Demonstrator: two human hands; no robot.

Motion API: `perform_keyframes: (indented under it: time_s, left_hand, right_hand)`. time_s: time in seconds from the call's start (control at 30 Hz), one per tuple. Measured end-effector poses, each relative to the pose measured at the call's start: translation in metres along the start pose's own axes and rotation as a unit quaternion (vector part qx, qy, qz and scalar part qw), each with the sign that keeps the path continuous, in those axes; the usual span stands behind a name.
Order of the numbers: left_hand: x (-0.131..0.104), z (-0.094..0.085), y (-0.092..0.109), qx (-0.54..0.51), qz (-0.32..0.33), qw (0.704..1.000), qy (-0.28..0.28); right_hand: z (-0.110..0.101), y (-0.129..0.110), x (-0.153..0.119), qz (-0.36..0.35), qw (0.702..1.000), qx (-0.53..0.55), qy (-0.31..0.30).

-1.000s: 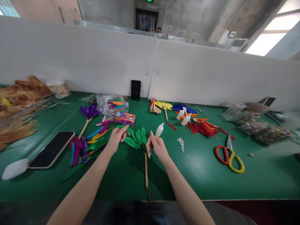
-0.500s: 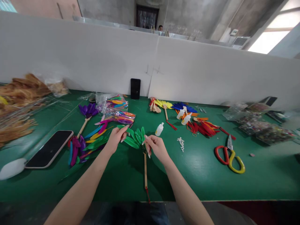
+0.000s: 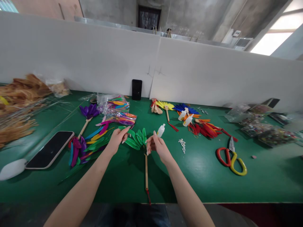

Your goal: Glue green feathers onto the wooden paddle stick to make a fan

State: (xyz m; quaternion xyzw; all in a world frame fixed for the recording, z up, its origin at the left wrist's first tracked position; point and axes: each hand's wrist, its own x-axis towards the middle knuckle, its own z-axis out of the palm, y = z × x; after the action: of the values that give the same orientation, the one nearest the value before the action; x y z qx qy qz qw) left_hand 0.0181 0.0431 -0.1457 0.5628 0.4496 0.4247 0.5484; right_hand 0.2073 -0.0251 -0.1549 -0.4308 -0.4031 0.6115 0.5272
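A green feather fan lies on the table in front of me, its wooden handle pointing toward me and ending in a red tassel. My left hand is at the fan's left side, thumb and forefinger pinched on a green feather; its far end is partly hidden by the fingers. On the fan's right side, my right hand has its thumb raised away from the curled fingers, whose tips are close to the feather bases. Just behind that hand stands a white glue bottle.
Loose coloured feathers, a purple fan and a phone lie to the left. Rightward are small white beads, red feathers, scissors and bagged materials. A white partition stands behind.
My right thumb has lifted away from the feathers and the fingers have spread apart. The left hand has stayed in place with its pinch.
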Motion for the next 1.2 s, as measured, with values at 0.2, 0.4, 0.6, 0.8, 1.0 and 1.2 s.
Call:
perform_keyframes:
  time_s: [0.2,0.4,0.6,0.8,1.0,1.2]
  left_hand:
    - [0.0,0.0,-0.002,0.004,0.002,1.0,0.005]
    - [0.001,-0.001,-0.003,0.002,0.005,1.0,0.006]
    - [0.001,-0.001,0.001,0.0,0.006,1.0,0.008]
    - [-0.001,0.002,0.002,0.011,0.001,1.0,0.001]
    - [-0.003,0.007,0.004,0.028,-0.001,1.0,-0.009]
    - [-0.005,0.008,0.003,0.042,0.001,0.999,-0.012]
  right_hand:
    - [-0.001,-0.001,0.001,-0.003,0.999,-0.029,0.014]
    - [-0.003,-0.007,-0.001,-0.016,0.997,-0.07,0.043]
    - [-0.023,-0.027,-0.048,-0.048,0.987,-0.116,0.102]
    - [-0.059,-0.019,-0.161,-0.006,0.944,-0.219,0.247]
    - [-0.091,0.001,-0.24,0.083,0.916,-0.214,0.329]
    - [-0.08,0.005,-0.237,0.071,0.91,-0.226,0.34]
